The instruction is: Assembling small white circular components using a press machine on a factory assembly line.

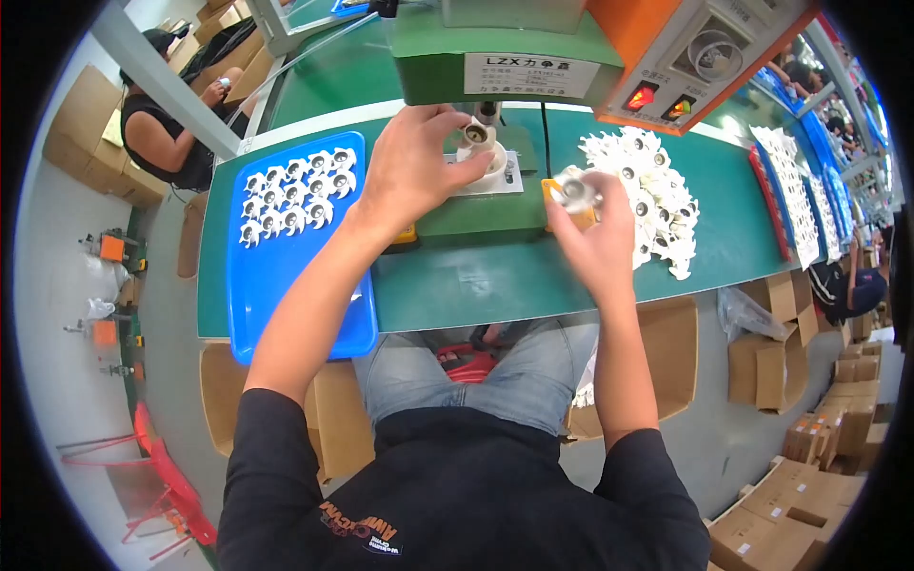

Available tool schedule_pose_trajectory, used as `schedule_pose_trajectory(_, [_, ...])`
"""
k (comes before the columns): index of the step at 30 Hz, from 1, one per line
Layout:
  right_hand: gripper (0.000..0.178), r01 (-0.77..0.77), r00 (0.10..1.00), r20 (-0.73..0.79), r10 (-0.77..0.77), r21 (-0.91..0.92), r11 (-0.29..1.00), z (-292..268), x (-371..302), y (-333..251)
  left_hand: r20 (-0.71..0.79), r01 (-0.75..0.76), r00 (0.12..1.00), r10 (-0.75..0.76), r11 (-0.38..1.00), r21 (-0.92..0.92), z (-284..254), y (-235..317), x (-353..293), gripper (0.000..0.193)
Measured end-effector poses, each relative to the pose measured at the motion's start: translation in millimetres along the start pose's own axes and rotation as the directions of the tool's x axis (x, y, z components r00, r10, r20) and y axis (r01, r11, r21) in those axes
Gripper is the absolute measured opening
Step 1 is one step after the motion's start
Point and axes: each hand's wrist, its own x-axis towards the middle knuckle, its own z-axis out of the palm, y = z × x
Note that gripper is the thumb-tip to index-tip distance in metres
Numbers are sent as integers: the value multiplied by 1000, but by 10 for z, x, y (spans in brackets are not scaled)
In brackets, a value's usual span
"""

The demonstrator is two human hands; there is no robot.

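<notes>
My left hand (pixel 411 169) rests on a small white plastic part (pixel 479 143) seated on the round fixture of a green press machine (pixel 495 57), fingers pinching it under the ram. My right hand (pixel 592 228) holds another white part with a metal centre (pixel 575 190) just right of the press base. A loose heap of the same white fan-shaped parts (pixel 657 195) lies on the green bench right of that hand. On my left, a blue tray (pixel 286 276) carries several of these parts (pixel 295 195) laid in rows.
An orange control box (pixel 685 57) with lit red switches sits at the machine's right. More white parts lie in trays (pixel 790 190) farther right. Another person (pixel 167 133) sits at the far left. Cardboard boxes (pixel 790 514) stand on the floor around.
</notes>
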Motion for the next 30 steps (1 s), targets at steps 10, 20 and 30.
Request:
schedule_pose_trajectory(10, [55,-37,995,100,6,312,949,642,712,-466,-111,196,978,-176,958,212,-1159,-736,-555,39])
schedule_pose_trajectory(20, [47,-78,994,104,41,378,923,670,685,-453,187,27,979,-86,955,295,-943,-1127,-1034,40])
schedule_pose_trajectory(30, [48,-174,971,228,66,495,851,623,723,-428,231,-32,971,-69,913,407,-929,-1139,-1124,49])
